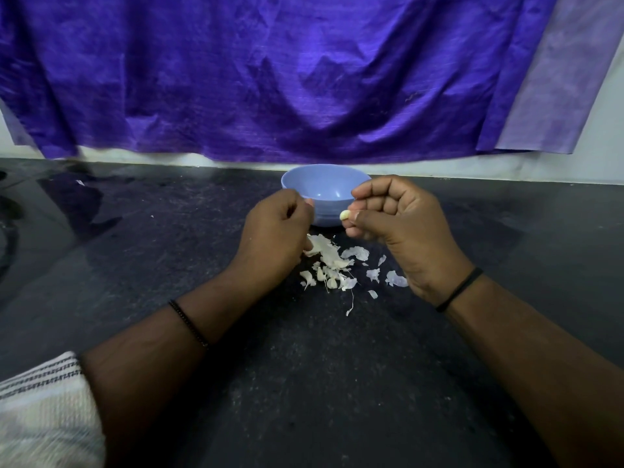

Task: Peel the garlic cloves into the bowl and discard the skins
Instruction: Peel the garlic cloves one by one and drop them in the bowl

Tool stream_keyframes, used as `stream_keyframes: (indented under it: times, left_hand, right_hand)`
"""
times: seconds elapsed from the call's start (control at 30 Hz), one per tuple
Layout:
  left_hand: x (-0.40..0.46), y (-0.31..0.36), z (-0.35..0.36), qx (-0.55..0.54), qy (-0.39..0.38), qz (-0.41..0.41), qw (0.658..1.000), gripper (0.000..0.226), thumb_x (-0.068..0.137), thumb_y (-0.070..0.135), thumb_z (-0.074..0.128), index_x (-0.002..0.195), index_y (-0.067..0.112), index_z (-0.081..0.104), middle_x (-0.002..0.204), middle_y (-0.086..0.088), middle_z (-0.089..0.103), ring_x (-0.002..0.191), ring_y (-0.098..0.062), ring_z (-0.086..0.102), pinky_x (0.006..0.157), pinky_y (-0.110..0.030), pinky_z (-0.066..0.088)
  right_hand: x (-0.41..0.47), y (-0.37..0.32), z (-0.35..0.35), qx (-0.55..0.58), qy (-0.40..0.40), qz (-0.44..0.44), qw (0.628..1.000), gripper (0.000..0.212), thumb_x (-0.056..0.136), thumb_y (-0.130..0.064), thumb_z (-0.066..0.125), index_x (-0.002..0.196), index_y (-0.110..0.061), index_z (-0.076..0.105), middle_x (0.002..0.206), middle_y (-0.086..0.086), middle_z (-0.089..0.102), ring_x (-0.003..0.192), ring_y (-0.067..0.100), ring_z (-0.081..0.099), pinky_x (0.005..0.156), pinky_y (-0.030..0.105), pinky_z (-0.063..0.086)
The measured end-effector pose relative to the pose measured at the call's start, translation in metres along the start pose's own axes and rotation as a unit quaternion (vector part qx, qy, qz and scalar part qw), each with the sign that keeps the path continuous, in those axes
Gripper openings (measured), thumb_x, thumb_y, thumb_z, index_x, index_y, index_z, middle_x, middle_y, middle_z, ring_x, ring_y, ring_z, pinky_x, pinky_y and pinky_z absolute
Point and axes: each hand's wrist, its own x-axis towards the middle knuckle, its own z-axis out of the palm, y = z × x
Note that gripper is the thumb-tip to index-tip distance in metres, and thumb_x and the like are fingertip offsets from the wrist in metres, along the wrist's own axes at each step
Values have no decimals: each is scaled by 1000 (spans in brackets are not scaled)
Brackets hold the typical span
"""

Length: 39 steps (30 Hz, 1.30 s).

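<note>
- The right hand (401, 228) pinches a peeled garlic clove (344, 215) beside the bowl (324, 187), probably to drop it in.
- The left hand (277, 231) is curled; whether its grip holds anything, I cannot tell.
- Skins (332, 261) lie on the surface (304, 383), not yet discarded.

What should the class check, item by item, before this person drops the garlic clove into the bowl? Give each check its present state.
1. Clove held firmly: ok. The right hand pinches the garlic clove at its fingertips.
2. Clove fully peeled: cannot tell. The visible end looks bare, but fingers hide the rest.
3. Bowl within reach and upright: ok. The blue bowl stands just behind both hands.
4. Clove over the bowl: not ok. It is in front of the rim, not above the opening.
5. Left hand free: cannot tell. The left hand is curled; whether it holds skin is hidden.
6. Skins discarded: not ok. The garlic skins lie loose on the counter.
</note>
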Motion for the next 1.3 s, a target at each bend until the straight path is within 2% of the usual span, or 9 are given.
stream_keyframes:
  times: [0.07,0.13,0.4,0.6,0.73,0.8,0.93,1.13,1.3]
  left_hand:
    - [-3,6,1,-91,-27,12,995,9,100,16,57,99,14,66,84,-13,66,58,-24,64,45,-31,47]
    - [-7,10,2,-125,-70,28,989,9,97,16,63,100,11,70,87,-15,69,58,-23,63,44,-28,46]
    - [-12,11,4,-98,-51,46,993,6,87,10,74,92,6,75,74,-16,72,55,-23,62,46,-29,49]
    - [-7,9,1,-31,-12,20,999,24,86,21,77,76,4,62,62,-10,65,51,-16,62,46,-27,47]
    - [0,1,-1,102,-38,-8,994,19,88,15,62,72,14,52,63,-4,63,64,-24,66,63,-47,56]
    - [-3,2,3,123,-65,-1,990,19,89,16,64,75,18,52,68,-1,64,66,-20,66,61,-42,56]
    - [-6,5,9,150,-72,32,986,21,89,28,73,76,25,56,63,8,60,55,-1,56,54,-22,40]
    - [-5,1,9,142,-47,53,987,20,86,27,76,76,24,59,62,6,62,58,-5,59,57,-26,48]
    - [-3,-3,10,137,-23,53,989,20,86,27,76,75,23,60,57,8,58,54,-3,55,56,-25,46]
  right_hand:
    - [1,1,-1,2,8,2,1000,25,81,12,72,101,-2,65,81,12,70,75,22,71,69,27,61]
    - [1,2,-1,3,15,1,1000,24,82,11,71,101,-2,65,80,10,71,73,19,71,68,25,60]
    - [1,3,0,7,-1,8,1000,26,82,11,71,101,-4,65,79,8,71,76,21,69,73,29,62]
    - [5,2,-5,-6,35,2,999,26,80,10,73,100,-4,65,78,10,68,65,17,66,61,21,55]
    - [9,3,-11,-60,58,-35,996,28,79,12,74,97,-8,66,85,11,66,74,16,65,68,24,58]
    - [12,7,-12,-104,60,-51,992,30,77,10,77,96,-11,67,87,9,68,79,15,65,76,31,60]
    - [29,8,-10,-168,82,-82,979,28,78,2,80,90,-19,67,84,7,70,78,17,66,84,44,60]
    - [77,5,1,-273,90,-133,949,21,78,-2,78,90,-16,68,75,-3,69,65,5,61,72,25,55]
    - [99,21,9,-353,69,-125,925,17,82,-5,73,89,-19,67,74,-8,74,78,4,69,78,24,54]
